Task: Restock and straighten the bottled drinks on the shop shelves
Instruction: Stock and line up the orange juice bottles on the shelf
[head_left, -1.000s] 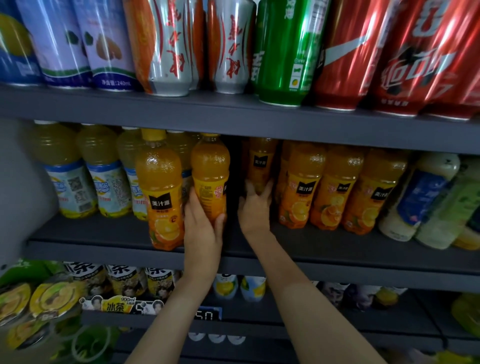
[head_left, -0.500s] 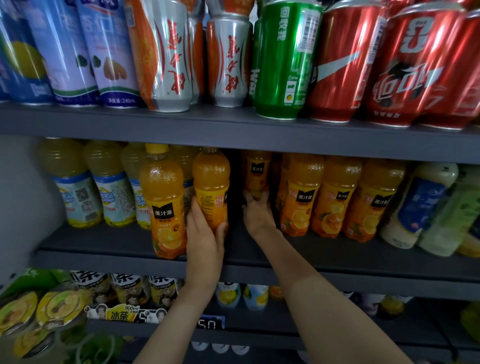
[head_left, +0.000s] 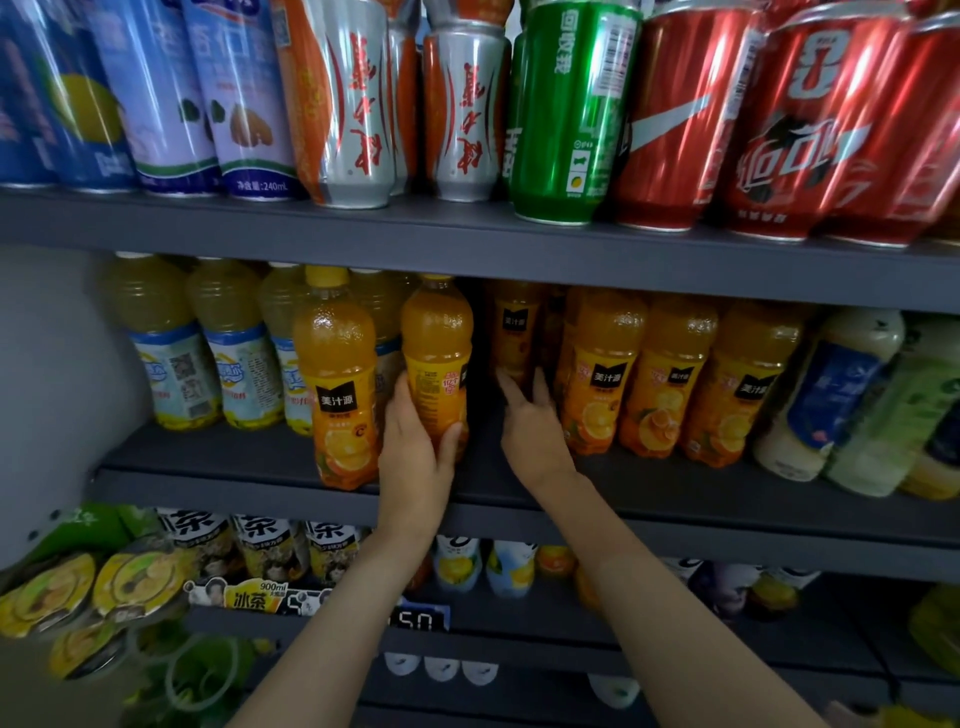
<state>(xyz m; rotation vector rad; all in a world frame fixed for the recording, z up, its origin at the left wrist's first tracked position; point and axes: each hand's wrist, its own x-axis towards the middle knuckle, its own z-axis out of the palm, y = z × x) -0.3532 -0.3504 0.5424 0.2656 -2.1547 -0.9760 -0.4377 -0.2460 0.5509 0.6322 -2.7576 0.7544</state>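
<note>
The tall cans on the top shelf are cut off by the upper edge. The right hand covers the base of the rear orange bottle, deep in shadow. Bottom-shelf labels are blurred.

The light is dim and cool under the shelves; glare streaks the red cans along the top row; the back of the middle shelf falls into shadow; wide-angle distortion bends and tilts the edges; the lower left corner blurs.
</note>
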